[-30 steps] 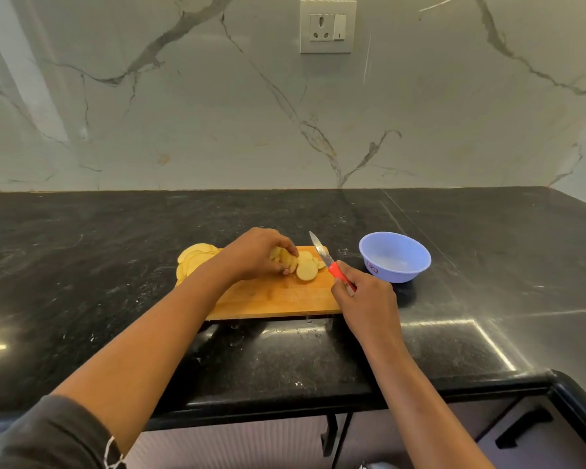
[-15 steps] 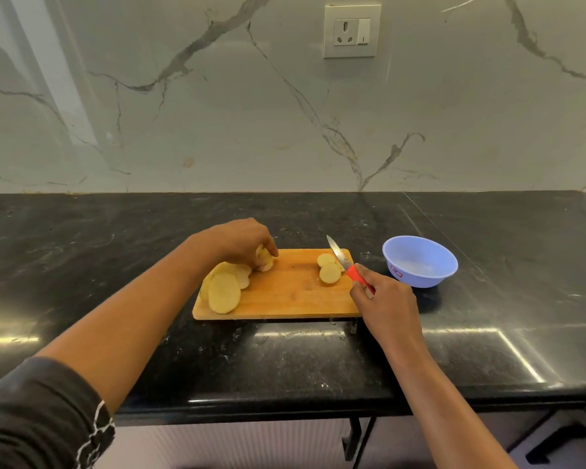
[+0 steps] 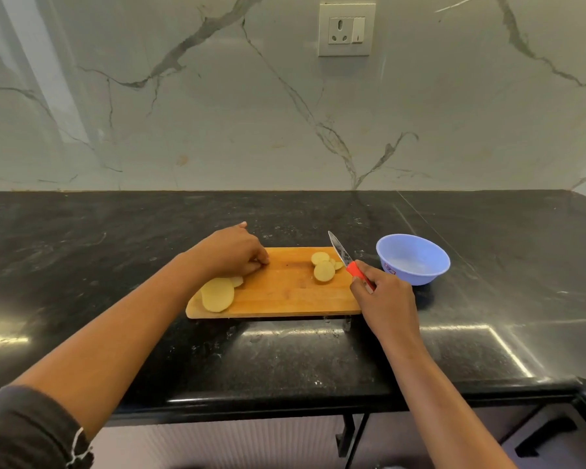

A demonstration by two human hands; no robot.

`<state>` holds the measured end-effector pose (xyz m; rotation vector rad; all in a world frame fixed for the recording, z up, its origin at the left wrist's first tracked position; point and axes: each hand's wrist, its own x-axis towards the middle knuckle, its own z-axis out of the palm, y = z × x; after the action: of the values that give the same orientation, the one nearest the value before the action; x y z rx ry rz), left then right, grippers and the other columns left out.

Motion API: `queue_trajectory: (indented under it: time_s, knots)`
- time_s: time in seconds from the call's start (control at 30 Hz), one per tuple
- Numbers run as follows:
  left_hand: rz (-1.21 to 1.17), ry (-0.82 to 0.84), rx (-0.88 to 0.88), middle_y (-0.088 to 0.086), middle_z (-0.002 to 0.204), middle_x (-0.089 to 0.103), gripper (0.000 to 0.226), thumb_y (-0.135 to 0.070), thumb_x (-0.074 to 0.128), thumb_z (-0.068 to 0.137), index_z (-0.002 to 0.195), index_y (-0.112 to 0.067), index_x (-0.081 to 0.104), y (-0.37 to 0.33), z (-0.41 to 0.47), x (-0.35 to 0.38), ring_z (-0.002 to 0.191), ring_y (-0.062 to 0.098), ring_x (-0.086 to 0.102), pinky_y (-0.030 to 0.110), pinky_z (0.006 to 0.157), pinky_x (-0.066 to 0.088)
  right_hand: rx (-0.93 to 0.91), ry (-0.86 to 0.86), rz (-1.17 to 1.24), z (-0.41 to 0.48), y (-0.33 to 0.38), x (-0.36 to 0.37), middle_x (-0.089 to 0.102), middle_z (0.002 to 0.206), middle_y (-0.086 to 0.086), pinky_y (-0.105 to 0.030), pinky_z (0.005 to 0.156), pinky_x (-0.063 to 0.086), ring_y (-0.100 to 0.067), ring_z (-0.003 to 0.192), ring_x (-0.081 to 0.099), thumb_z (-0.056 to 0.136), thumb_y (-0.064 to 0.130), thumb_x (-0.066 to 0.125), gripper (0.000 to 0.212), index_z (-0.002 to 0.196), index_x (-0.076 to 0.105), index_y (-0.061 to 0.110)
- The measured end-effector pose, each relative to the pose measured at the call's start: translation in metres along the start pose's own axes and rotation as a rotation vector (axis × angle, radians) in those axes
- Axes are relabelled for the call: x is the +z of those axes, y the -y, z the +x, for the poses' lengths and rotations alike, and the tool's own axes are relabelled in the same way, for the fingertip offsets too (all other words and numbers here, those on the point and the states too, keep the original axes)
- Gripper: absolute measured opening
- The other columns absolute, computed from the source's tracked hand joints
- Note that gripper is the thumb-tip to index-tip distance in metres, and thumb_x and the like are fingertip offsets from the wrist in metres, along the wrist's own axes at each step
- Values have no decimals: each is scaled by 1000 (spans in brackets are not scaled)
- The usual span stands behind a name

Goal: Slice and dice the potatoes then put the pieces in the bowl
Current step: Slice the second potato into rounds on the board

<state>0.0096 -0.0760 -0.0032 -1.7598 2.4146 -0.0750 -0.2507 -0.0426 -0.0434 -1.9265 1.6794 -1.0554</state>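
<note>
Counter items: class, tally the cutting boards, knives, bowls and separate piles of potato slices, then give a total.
Cutting board: 1
Knife: 1
Bowl: 1
Potato slice piles: 2, left pile and right pile
Total: 5

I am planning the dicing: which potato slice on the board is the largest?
The oval slice at the cutting board's near left corner; the slices beside the knife are clearly smaller.
</note>
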Motion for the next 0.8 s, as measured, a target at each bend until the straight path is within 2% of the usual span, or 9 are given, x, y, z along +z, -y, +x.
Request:
queue_trajectory:
  time_s: [0.1, 0.2, 0.3, 0.4, 0.5, 0.6, 0.8]
  knots:
    - [-46, 8, -28, -9, 135, 56, 34, -34, 48, 98, 131, -29, 55, -1, -1, -3, 122, 8, 52, 40, 118, -1, 13, -29, 57, 1, -4, -1, 66, 84, 2, -23, 70, 39, -7, 71, 52, 92, 24, 53, 37, 129, 58, 23]
    - [-122, -72, -50, -8, 145, 45, 46, -44, 48, 96, 139, -30, 45, -13, 4, -6, 133, 12, 42, 41, 118, 0, 49, -58, 139, 3, -9, -2, 61, 73, 8, -21, 61, 39, -7, 66, 52, 94, 24, 53, 31, 123, 64, 22]
    - [-358, -116, 13, -8, 152, 35, 61, -48, 54, 91, 146, -36, 30, -39, 15, -10, 138, 15, 35, 41, 117, 13, 89, -78, 193, 5, -14, -3, 60, 71, 9, -18, 56, 37, -6, 66, 52, 94, 24, 54, 29, 120, 66, 21]
    - [-517, -32, 35, -6, 154, 31, 71, -45, 60, 89, 149, -39, 21, -65, 32, -12, 139, 19, 33, 40, 112, 26, 104, -86, 212, 6, -16, -3, 61, 71, 10, -18, 57, 38, -7, 66, 53, 94, 24, 54, 28, 119, 66, 21]
    - [-515, 30, 42, -3, 148, 40, 56, -36, 61, 91, 142, -35, 39, -72, 46, -11, 132, 20, 41, 34, 104, 35, 97, -81, 222, 7, -15, -2, 61, 72, 10, -18, 57, 39, -8, 67, 54, 94, 25, 55, 28, 119, 66, 20]
    - [-551, 18, 62, -5, 133, 49, 36, -31, 65, 88, 124, -32, 58, -69, 49, -12, 118, 14, 45, 26, 94, 38, 92, -75, 223, 8, -15, -1, 64, 76, 7, -20, 59, 40, -9, 70, 55, 94, 25, 55, 30, 122, 64, 20]
    - [-614, 16, 20, -8, 111, 54, 28, -27, 72, 83, 105, -29, 55, -65, 47, -16, 107, 13, 51, 25, 89, 43, 101, -69, 209, 8, -15, 0, 65, 87, 5, -21, 67, 41, -9, 75, 56, 95, 27, 55, 33, 126, 61, 19]
